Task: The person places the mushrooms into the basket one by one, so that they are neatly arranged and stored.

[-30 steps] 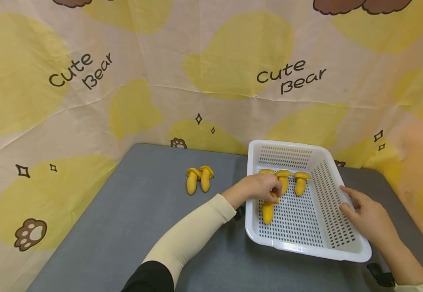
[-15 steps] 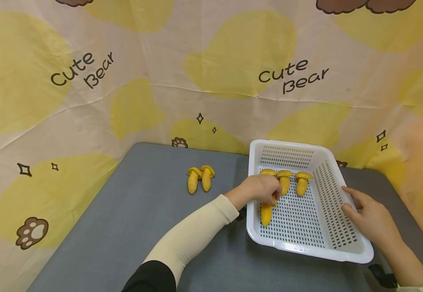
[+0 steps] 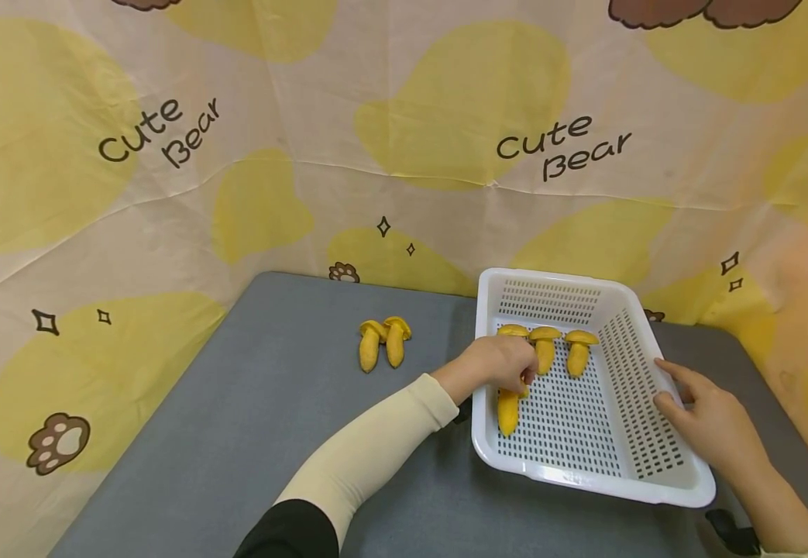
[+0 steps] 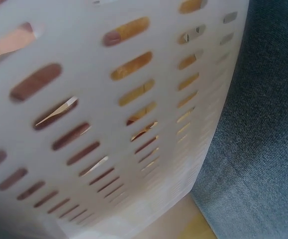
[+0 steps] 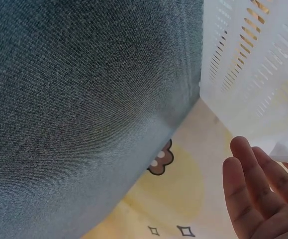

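In the head view my left hand reaches over the left rim of a white perforated plastic basket. It pinches the cap end of a yellow mushroom whose stem points toward me; the fingers cover most of the cap. Behind it in the basket lie a partly hidden mushroom, a second mushroom and a third mushroom. My right hand touches the right rim. Its fingers look straight beside the outer wall in the right wrist view. The left wrist view shows only the basket's slotted side.
Left of the basket, two more yellow mushrooms lie side by side on the grey table. A printed cloth hangs behind the table. Black straps show by the right wrist.
The mushroom under my left hand has shifted slightly toward me within the basket. My right hand stays at the rim, and the whole view has drifted a little.
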Demonstrator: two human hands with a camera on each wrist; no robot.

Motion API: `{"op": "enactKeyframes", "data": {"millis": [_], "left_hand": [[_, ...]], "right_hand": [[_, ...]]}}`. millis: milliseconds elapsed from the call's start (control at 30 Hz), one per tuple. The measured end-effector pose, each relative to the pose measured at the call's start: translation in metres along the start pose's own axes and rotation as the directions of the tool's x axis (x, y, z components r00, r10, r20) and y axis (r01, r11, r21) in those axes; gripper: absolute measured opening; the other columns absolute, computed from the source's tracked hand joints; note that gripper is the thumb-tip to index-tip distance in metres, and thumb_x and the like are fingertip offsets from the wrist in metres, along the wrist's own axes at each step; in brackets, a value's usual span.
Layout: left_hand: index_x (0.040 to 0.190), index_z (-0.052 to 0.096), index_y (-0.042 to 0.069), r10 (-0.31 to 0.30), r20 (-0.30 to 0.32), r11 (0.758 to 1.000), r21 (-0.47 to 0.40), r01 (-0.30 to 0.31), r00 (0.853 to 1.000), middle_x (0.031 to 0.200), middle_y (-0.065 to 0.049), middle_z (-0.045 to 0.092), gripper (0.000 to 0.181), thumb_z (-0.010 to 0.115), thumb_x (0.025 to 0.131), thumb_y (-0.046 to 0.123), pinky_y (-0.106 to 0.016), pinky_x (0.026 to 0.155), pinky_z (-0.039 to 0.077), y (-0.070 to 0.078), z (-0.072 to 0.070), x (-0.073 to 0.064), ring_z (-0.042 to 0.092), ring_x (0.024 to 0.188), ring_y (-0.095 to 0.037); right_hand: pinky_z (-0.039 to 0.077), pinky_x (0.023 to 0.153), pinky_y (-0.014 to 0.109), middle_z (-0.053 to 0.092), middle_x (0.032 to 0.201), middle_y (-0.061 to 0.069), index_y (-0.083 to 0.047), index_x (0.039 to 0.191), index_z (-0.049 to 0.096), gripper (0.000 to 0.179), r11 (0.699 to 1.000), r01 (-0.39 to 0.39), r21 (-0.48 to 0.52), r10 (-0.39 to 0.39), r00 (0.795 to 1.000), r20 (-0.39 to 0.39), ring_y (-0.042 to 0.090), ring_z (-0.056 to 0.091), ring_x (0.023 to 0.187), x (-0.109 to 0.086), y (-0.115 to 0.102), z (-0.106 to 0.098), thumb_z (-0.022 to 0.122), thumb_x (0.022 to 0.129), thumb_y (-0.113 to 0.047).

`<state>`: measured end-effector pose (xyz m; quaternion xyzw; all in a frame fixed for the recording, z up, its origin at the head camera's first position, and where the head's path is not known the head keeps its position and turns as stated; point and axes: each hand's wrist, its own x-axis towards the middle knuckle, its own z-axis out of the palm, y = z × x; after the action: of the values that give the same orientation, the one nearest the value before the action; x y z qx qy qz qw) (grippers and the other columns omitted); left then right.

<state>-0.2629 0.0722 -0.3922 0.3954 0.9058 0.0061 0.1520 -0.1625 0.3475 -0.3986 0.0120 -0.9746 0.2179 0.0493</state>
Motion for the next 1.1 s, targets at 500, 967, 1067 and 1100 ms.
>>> {"op": "enactKeyframes", "data": {"millis": [500,967,1067,1100], "left_hand": [[0.086,0.070,0.028,-0.008,0.033,1.000,0.012,0.008,0.999,0.084,0.016,0.061,0.005,0.074,0.085,0.032,-0.016,0.066,0.045,0.0027,-0.0009,-0.0016,0.055,0.078,-0.001],[0.089,0.069,0.029,0.005,0.022,1.000,0.022,-0.005,1.000,0.085,0.015,0.059,0.008,0.073,0.085,0.034,-0.017,0.067,0.044,0.0020,-0.0009,-0.0019,0.054,0.079,-0.002],[0.092,0.069,0.030,0.008,0.005,1.000,0.018,-0.008,1.000,0.085,0.015,0.059,0.009,0.073,0.085,0.034,-0.017,0.067,0.044,0.0010,0.0000,-0.0017,0.053,0.080,-0.002],[0.093,0.069,0.030,0.008,-0.001,1.000,0.010,-0.008,1.000,0.085,0.015,0.059,0.010,0.072,0.085,0.034,-0.017,0.068,0.043,0.0006,0.0003,-0.0017,0.053,0.080,-0.002]], "right_hand": [[0.048,0.045,0.030,0.063,0.094,0.032,0.004,0.143,0.039,0.056,1.000,-0.022,0.016,0.022,0.999,0.027,0.018,0.063,0.056,-0.0010,0.0004,0.0007,0.049,0.095,-0.023],[0.048,0.045,0.030,0.063,0.093,0.032,0.004,0.143,0.039,0.056,1.000,-0.021,0.018,0.020,0.999,0.032,0.018,0.063,0.056,-0.0008,0.0002,-0.0002,0.049,0.095,-0.023],[0.049,0.045,0.031,0.063,0.094,0.033,0.004,0.143,0.038,0.056,0.999,-0.026,0.019,0.025,0.999,0.040,0.019,0.063,0.056,-0.0007,-0.0006,-0.0007,0.049,0.095,-0.023],[0.049,0.045,0.031,0.062,0.095,0.033,0.004,0.143,0.038,0.057,0.999,-0.028,0.020,0.027,0.999,0.043,0.019,0.063,0.056,-0.0007,-0.0009,-0.0009,0.049,0.095,-0.024]]}}
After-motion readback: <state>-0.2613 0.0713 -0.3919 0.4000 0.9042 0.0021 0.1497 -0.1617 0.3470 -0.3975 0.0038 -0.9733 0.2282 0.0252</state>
